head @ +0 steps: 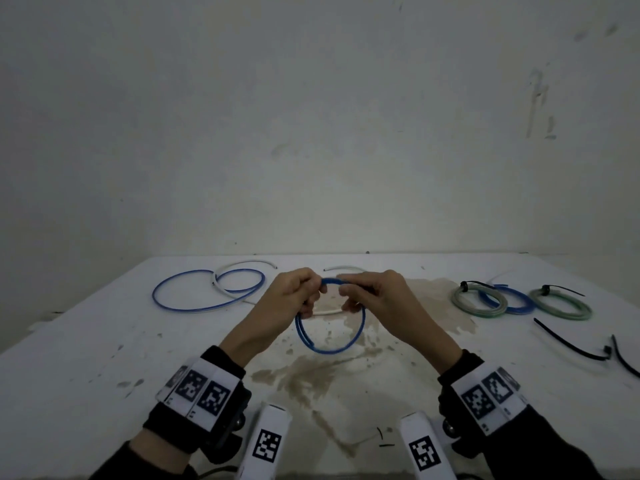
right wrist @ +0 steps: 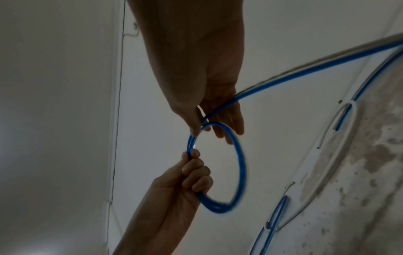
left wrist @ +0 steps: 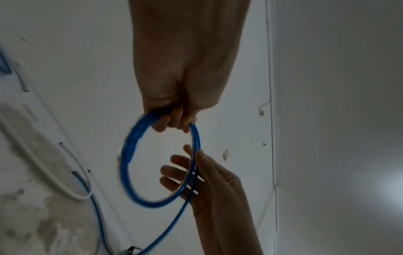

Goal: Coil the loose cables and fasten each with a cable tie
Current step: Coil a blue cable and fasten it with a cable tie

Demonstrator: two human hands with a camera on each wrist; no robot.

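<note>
left hand (head: pixel 294 292): fist round blue cable coil (head: pixel 330 344) | right hand (head: pixel 372 289): pinching feeding strand | risk: loops springing apart under loosened grip, untied

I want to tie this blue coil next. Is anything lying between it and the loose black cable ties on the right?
Nothing visible blocks the way. Both hands, left hand and right hand, hold the blue coil above the table; only bare stained tabletop lies between it and the loose black cable ties.

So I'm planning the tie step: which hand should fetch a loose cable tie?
Probably the right hand: the loose black cable ties lie on its side, while the left hand grips the blue coil.
</note>
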